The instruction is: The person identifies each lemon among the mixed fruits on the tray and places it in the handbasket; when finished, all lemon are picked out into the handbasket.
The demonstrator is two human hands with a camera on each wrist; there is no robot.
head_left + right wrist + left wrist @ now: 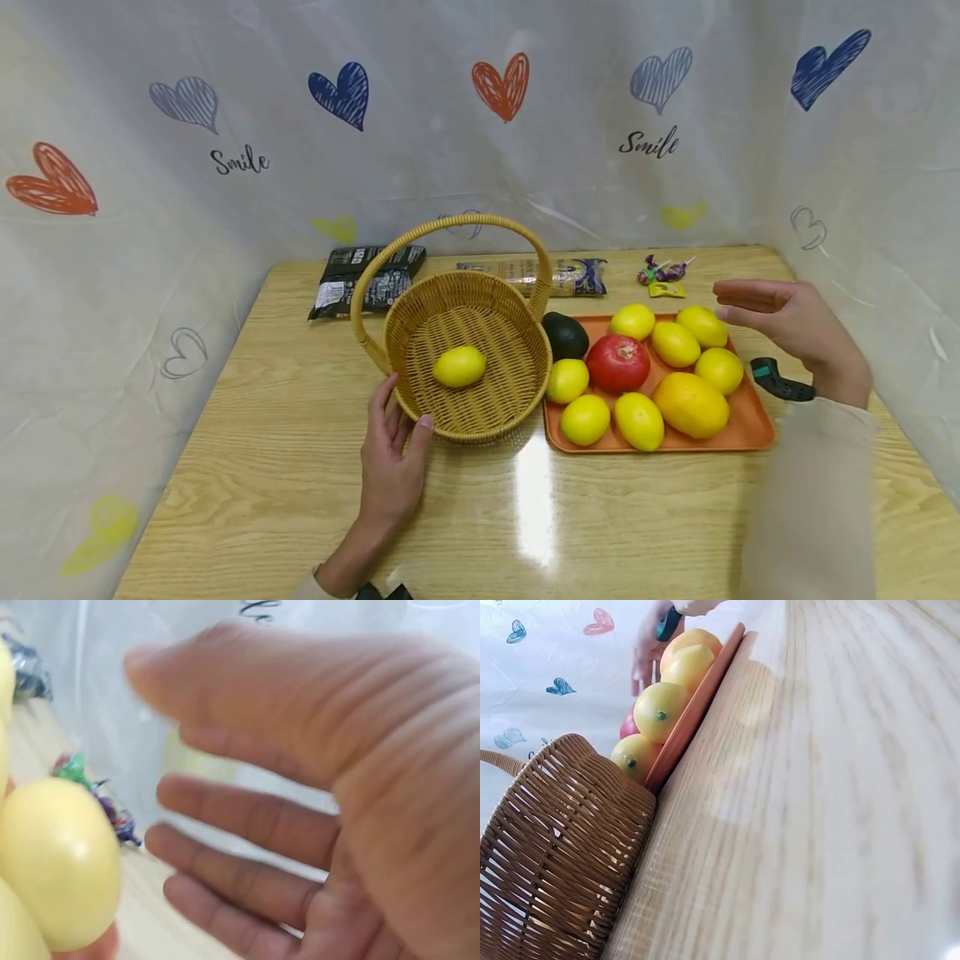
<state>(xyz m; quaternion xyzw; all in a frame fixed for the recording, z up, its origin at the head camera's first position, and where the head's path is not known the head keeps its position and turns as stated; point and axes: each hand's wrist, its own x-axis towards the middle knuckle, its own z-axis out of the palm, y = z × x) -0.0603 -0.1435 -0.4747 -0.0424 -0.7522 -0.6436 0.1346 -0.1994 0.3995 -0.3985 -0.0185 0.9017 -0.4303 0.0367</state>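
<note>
A woven wicker basket (472, 425) with a tall hoop handle stands on the table, one lemon (460, 367) lying inside. My left hand (392, 471) touches the near left side of the basket, fingers and thumb spread along its wall. To the right, an orange tray (600, 444) carries several lemons (639, 421), a red pomegranate (618, 364), a dark green avocado (566, 336) and a larger orange-yellow fruit (691, 405). My right hand (798, 325) is held above the tray's back right corner, near a lemon (60, 862), with its fingers extended and nothing in it.
Behind the basket lie a black packet (367, 279) and a long clear-and-purple packet (577, 277). Wrapped lollipops (663, 271) and a small yellow sweet (667, 290) lie behind the tray. A white sheet printed with hearts (420, 158) encloses the table's back and sides.
</note>
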